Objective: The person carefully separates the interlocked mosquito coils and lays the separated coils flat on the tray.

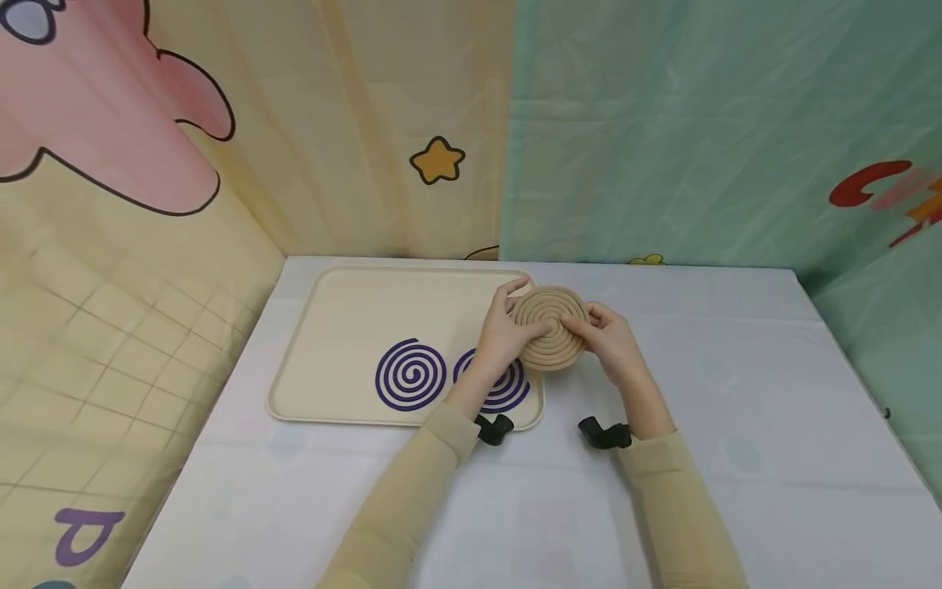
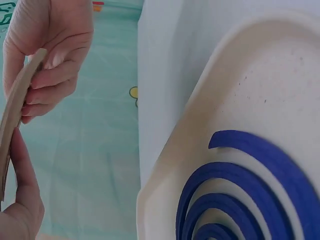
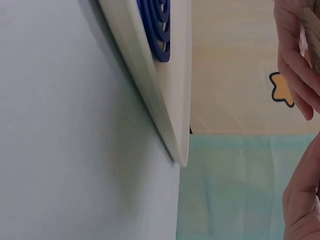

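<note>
A round tan disc coiled in a tight spiral [image 1: 550, 348] is held up over the tray's right edge, its face toward the head camera. My left hand [image 1: 504, 334] grips its left side, thumb on the face. On the other side my right hand [image 1: 616, 348] pinches it, thumb across the front. Seen edge-on in the left wrist view, the disc [image 2: 14, 107] is thin and slightly bowed between the right hand [image 2: 55, 62] and the left hand [image 2: 22, 207]. The right wrist view catches only a sliver of it.
Below lies a cream tray [image 1: 331, 327] with two dark blue spirals: a left one [image 1: 410, 375] and a right one [image 1: 511, 393] partly behind my left arm. A white-covered table [image 1: 736, 393] carries the tray. Patterned curtains [image 1: 648, 123] stand behind. Black wrist devices [image 1: 603, 433] sit at both cuffs.
</note>
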### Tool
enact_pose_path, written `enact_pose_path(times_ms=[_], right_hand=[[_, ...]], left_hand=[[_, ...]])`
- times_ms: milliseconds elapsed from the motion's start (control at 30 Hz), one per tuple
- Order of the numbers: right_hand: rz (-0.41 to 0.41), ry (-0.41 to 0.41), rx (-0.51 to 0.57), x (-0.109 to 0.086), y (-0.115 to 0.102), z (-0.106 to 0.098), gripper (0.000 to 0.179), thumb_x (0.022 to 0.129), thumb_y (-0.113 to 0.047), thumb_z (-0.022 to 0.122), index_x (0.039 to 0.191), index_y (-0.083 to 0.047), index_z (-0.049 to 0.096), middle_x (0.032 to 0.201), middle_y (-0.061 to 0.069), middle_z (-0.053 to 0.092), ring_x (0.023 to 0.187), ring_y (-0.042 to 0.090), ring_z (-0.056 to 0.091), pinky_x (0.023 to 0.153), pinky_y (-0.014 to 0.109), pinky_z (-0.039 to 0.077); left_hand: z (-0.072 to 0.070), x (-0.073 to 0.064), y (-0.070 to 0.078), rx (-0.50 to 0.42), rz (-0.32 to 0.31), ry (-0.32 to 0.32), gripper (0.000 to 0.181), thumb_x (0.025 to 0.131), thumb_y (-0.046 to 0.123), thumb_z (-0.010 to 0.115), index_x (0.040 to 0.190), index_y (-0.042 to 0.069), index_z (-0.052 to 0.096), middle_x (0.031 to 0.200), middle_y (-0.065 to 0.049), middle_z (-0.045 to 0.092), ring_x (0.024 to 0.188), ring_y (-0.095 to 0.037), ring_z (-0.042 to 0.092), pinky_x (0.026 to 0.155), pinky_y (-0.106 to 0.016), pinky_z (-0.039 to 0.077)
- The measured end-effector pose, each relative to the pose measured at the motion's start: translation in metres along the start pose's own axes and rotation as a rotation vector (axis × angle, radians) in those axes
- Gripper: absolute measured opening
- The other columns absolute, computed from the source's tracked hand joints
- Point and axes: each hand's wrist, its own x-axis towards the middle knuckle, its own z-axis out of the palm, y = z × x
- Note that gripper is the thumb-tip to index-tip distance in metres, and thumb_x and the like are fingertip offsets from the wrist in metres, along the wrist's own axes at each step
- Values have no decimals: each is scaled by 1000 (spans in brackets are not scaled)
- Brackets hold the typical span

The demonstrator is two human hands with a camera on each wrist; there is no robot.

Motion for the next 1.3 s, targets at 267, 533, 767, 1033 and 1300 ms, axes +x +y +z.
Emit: enact_pose_path(times_ms=[267,533,767,1033,1300], right_hand=[[-68,52,214,-12,-7,25,6,97,-13,62,100,-11,58,79,-11,70,69,2,65,66,16,54],[-72,72,304,-21,-8,51,16,99,-9,57,114,-7,52,86,-12,69,77,3,66,70,19,55],[-46,8,306,-26,-10,54,36,100,-9,54,134,1,45,93,-13,69,84,3,67,75,21,58],[-125,113,123,-24,-6,44,28,92,-12,69,115,-4,55,95,-9,63,87,4,62,75,17,54],[-303,232,-88,-26,-8,35,28,86,-10,76,106,5,63,94,-10,56,90,6,57,75,12,50]], left_hand=[[-4,-19,2,-257,-80,115,71,79,14,83,140,18,47,127,-16,64,107,-26,69,86,-31,58],[1,-28,-1,-476,-7,269,65,78,3,81,134,10,50,128,-17,61,113,-27,66,89,-30,57],[-3,-31,-3,-406,84,301,61,77,9,83,130,10,54,127,-10,62,115,-22,64,93,-29,56],[-13,-35,-4,-158,104,249,48,75,16,86,116,7,63,110,-10,69,98,-17,66,85,-29,57],[-18,-41,-6,71,133,190,40,76,26,86,107,8,69,98,-9,72,83,-13,63,70,-24,53]])
